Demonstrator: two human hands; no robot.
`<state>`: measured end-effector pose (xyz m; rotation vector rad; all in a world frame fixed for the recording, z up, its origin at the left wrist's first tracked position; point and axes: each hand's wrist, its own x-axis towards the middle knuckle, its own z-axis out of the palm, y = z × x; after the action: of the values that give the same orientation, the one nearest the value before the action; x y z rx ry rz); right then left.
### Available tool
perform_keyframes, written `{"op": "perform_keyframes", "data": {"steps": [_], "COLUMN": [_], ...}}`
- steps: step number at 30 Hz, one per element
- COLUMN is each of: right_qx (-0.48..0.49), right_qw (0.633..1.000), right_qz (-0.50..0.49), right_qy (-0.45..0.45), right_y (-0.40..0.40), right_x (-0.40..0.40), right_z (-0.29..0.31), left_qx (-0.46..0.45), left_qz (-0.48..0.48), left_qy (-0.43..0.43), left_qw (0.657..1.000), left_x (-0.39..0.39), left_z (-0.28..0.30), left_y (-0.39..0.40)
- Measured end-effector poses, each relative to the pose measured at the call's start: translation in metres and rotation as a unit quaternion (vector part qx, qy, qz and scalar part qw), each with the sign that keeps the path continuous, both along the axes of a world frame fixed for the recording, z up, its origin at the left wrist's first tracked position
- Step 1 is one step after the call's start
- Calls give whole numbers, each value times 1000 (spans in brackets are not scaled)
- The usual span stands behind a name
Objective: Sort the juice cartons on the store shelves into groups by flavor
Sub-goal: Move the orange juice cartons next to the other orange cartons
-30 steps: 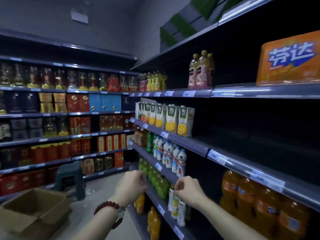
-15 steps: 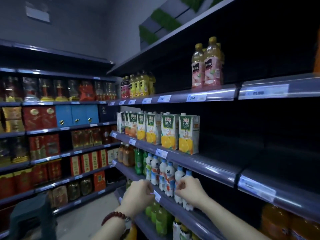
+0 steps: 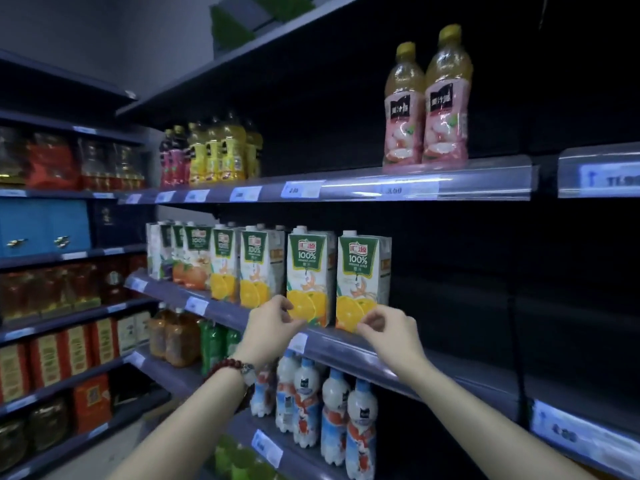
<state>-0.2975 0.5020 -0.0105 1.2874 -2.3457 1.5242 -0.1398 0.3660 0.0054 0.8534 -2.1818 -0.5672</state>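
A row of upright cartons (image 3: pixel 306 275), mostly orange-printed, was held on the shelf (image 3: pixel 346 344). The left hand (image 3: pixel 270 329) and right hand (image 3: pixel 389 332) were raised before the right cartons, fingers loosely curled, nothing pinched.

left hand (image 3: pixel 268 329): raised, forearm extended, fingers (image 3: pixel 290 308) loosely curled, holding nothing
right hand (image 3: pixel 389 332): raised alongside, fingers (image 3: pixel 372 320) loosely curled, empty

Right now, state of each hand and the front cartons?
left hand: fingers loosely curled, holds nothing, at the shelf edge
right hand: fingers loosely curled, holds nothing
rightmost orange carton: upright on shelf, ungripped
second orange carton: upright, ungripped
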Motion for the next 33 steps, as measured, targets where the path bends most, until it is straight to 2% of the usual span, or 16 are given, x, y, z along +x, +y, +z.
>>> {"op": "perform_keyframes", "data": {"steps": [5,9,12,15,17,20,26,33], "right_qx": [-21,-7,-7,-40,-74,-159,-213,-262], "right_qw": [992,982,981,979,974,958,946,938], "right_qz": [-128,-186,-177,-143,-119,-86,-55,-84], "right_qy": [-3,-22,-75,-143,-178,-222,-238,-213], "right_y": [-27,-45,-58,-71,-79,-88,-90,-91], "right_x": [-33,-46,-47,-51,-54,-59,-63,-57], "right_z": [3,-2,-3,-2,-3,-7,-12,-14], "left_qx": [-36,9,32,121,187,238,322,366], "left_qz": [-23,-68,-113,-183,-221,-228,-271,-313], "left_qy": [-12,3,14,66,96,125,167,209], "left_qw": [999,998,993,973,952,936,892,851], "left_x": [-36,-59,-74,-84,-88,-99,-109,-110], "left_z": [6,6,4,-3,-6,-9,-14,-18], "left_y": [-67,-106,-127,-143,-152,-167,-175,-164]}}
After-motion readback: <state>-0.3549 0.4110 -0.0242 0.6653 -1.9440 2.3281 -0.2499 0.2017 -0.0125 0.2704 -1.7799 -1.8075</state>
